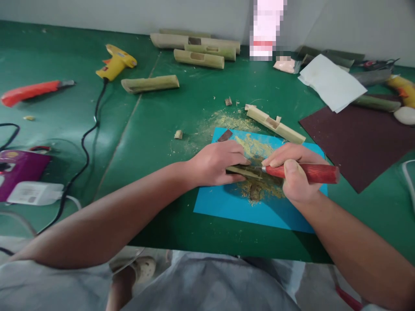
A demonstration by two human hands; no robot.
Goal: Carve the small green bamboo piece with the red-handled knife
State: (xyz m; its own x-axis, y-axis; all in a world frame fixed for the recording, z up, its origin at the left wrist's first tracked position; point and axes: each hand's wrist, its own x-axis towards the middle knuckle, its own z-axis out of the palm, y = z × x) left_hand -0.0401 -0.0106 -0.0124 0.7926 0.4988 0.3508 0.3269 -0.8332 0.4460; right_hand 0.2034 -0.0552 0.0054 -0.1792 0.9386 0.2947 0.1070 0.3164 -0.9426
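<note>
My left hand [220, 162] is closed around a short split piece of bamboo [248, 172], pinning it over a blue sheet [220, 201]. In my right hand [296, 170] is a carving tool with a red wooden handle [319, 173]. Its thin metal tip points left and meets the bamboo between my two hands; the exact shape of the tip cannot be made out. Yellowish shavings [254, 144] and dust lie on the sheet around the work. A small brown patch [225, 135] rests near the sheet's upper left corner.
Beyond the sheet lies a notched bamboo piece [275, 123]. More bamboo tubes [199, 59] stand along the wall. To the left are a yellow glue gun [116, 62], a red utility knife [35, 90] and a white charger [35, 193]. Brown sandpaper [350, 142] and white paper [332, 82] occupy the right.
</note>
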